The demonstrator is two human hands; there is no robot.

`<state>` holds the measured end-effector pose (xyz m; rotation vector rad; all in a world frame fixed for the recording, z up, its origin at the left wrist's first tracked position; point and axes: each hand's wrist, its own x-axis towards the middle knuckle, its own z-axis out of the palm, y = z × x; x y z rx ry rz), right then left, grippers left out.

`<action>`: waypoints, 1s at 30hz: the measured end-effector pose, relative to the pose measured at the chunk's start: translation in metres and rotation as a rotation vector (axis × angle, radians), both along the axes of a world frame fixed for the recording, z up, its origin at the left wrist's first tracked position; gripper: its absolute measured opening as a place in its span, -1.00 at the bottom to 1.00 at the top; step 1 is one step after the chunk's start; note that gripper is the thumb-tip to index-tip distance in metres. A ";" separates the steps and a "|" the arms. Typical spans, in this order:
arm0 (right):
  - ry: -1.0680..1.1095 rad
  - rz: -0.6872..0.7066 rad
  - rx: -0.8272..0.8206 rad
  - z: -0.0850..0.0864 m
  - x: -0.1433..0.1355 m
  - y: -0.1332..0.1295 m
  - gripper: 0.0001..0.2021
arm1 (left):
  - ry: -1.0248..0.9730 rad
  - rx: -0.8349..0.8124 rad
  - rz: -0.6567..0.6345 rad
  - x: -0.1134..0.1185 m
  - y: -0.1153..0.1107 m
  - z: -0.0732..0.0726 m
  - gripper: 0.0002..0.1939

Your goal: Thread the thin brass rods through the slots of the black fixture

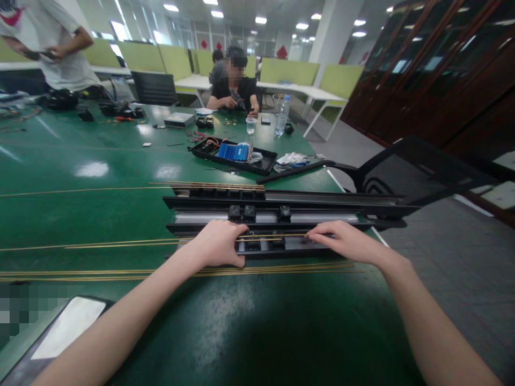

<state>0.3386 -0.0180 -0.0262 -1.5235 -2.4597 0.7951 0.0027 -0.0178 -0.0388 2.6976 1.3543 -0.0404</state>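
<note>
A long black channel (298,252) lies across the green table in front of me, with black blocks (277,240) inside it. My left hand (221,244) straddles the channel near its left part, thumb on the near wall and fingers over the far side, gripping it. Between thumb and fingertips, my right hand (332,238) pinches the right end of a thin brass rod (287,236), which runs left above the blocks towards my left hand. Whether the rod passes through the blocks is unclear. Behind, a second channel (330,217) holds 3 black blocks (285,213).
More brass rods (281,269) lie nearer me and others (225,185) rest on the farthest channel. A black tray (263,165) with a blue part, a cloth (292,162) and a bottle (282,115) stand beyond. A chair (414,171) is at the right; a person (237,86) sits opposite.
</note>
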 end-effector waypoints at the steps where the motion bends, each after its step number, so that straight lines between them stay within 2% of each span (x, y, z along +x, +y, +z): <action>1: 0.002 0.000 -0.004 0.000 0.000 0.000 -0.59 | -0.002 0.001 -0.001 0.000 0.000 0.000 -0.42; 30: -0.004 -0.025 -0.065 0.004 0.008 0.001 -0.56 | 0.006 -0.014 0.006 0.000 0.000 0.000 -0.36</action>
